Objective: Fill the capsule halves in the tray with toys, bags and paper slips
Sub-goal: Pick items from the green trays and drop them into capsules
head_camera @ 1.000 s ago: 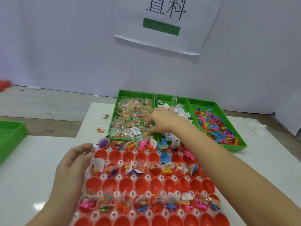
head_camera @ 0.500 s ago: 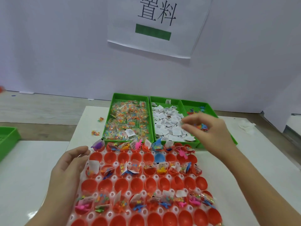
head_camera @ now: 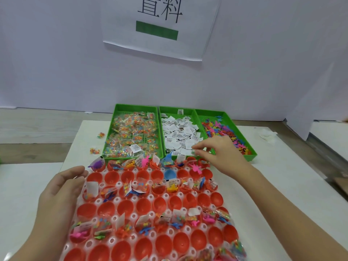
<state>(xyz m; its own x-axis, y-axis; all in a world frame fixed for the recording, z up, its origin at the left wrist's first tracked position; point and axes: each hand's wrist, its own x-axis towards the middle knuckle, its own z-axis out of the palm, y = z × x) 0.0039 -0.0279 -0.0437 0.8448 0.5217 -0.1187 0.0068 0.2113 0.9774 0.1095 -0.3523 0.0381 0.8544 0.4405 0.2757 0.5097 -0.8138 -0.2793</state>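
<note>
Head view, right hand (head_camera: 224,153) fingers (head_camera: 197,147) pinched over paper slips (head_camera: 180,136), left hand (head_camera: 62,189) spread.

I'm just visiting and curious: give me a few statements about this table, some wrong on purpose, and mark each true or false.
1. Three green bins sit behind the capsule tray. True.
2. The middle bin holds colourful plastic toys. False: it holds paper slips; the toys are in the right bin.
3. Every capsule half is red. False: one blue capsule half sits in the second row.
4. The left hand rests at the tray's left edge. True.
</note>
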